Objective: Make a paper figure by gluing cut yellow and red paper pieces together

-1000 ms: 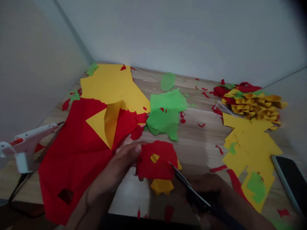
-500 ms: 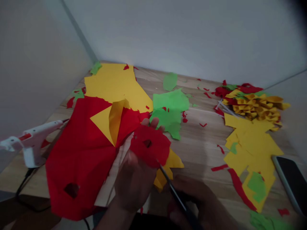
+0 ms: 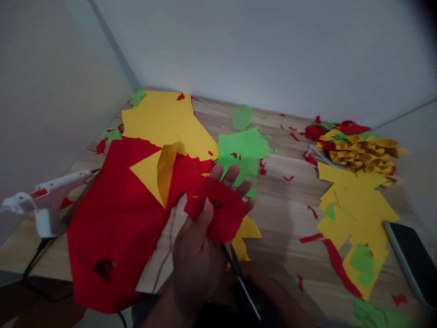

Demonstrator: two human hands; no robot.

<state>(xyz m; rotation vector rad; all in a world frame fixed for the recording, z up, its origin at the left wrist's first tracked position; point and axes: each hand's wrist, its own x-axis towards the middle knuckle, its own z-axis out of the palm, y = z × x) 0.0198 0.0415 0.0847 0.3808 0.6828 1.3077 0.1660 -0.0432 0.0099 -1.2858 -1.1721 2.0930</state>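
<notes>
A small red felt-like piece [image 3: 227, 221] with a hole near its middle lies across the palm of my left hand [image 3: 196, 250]. The left thumb presses on it from above, and the fingertips stick out behind it. My right hand [image 3: 269, 291], low and dark in the view, holds a pair of scissors [image 3: 239, 271]. The blades are parted, with their tips just under the red piece's lower edge; whether they touch it I cannot tell. Beneath and to the right of the piece rests a yellow cut-out [image 3: 251, 230], partly hidden.
To the left lie a big red sheet [image 3: 116, 228] and a glue gun [image 3: 48, 198] with its cord. Behind are a yellow sheet [image 3: 160, 116] and green pieces [image 3: 244, 146]. On the right sit yellow cut-outs [image 3: 362, 196], a folded yellow bundle [image 3: 365, 152] and a phone [image 3: 409, 255].
My left thumb has come over the red piece, which is now bent, and the fingers stretch further out. The scissors have dropped lower and their blades have parted. A red scrap now shows at right.
</notes>
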